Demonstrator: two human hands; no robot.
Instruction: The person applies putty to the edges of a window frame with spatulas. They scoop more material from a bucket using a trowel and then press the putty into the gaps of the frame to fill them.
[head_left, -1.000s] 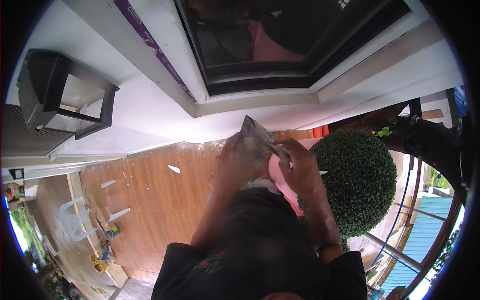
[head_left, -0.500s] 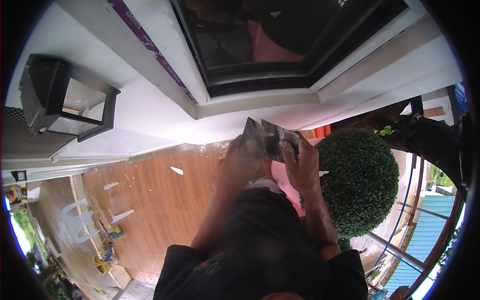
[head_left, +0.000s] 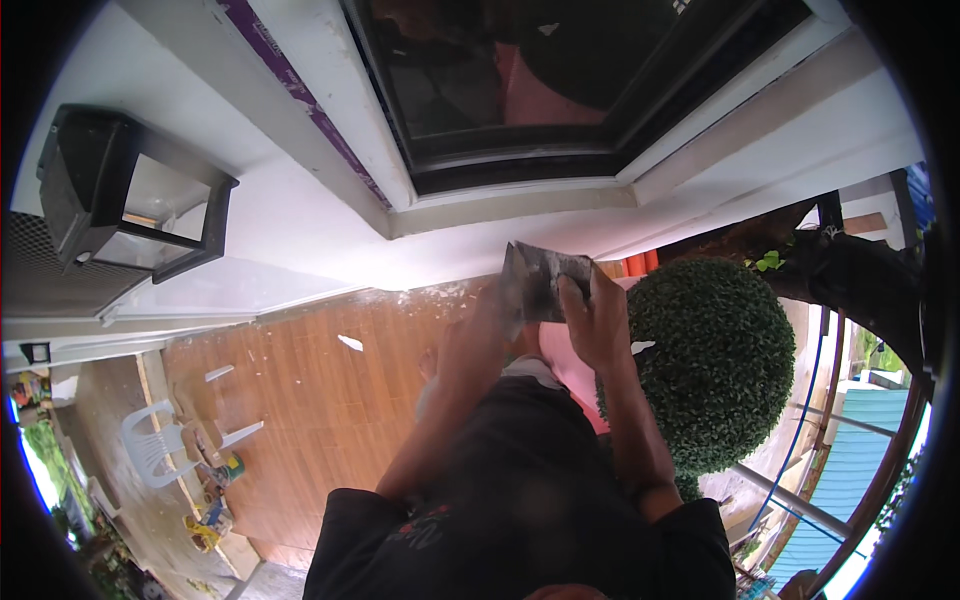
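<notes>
Your right hand [head_left: 601, 316] is closed on a flat scraper [head_left: 546, 275], thumb pressed along its face and fingers tucked behind, just above the middle of the frame. Your left hand [head_left: 482, 328], beside it, is blurred; it looks curled around a second blade [head_left: 512, 268], seen nearly edge-on, though you cannot tell exactly where its fingers sit. The two blades overlap in view; whether they touch is unclear.

The scraper should feel light, with a thin, stiff plate that may flex a little near its edge. Smears of pale paste could make its face slick, so the surest hold is well back from the edge and corners, thumb flat on top. Its plate is dark, square-cornered and blotched with dried white.

Below the hands is your soft black shirt [head_left: 500, 480]. To the right, a smooth pink surface [head_left: 568, 365] sits next to a round bush [head_left: 710, 370], dense with tiny leaves. Left of centre, the glossy, wood-patterned floor [head_left: 320, 410] carries crumbs and a pale sliver [head_left: 350, 343]. Above spreads a smooth white wall [head_left: 300, 225], with a dark-framed window [head_left: 520, 165] at top centre and a boxy black lamp [head_left: 95, 190] at upper left.
</notes>
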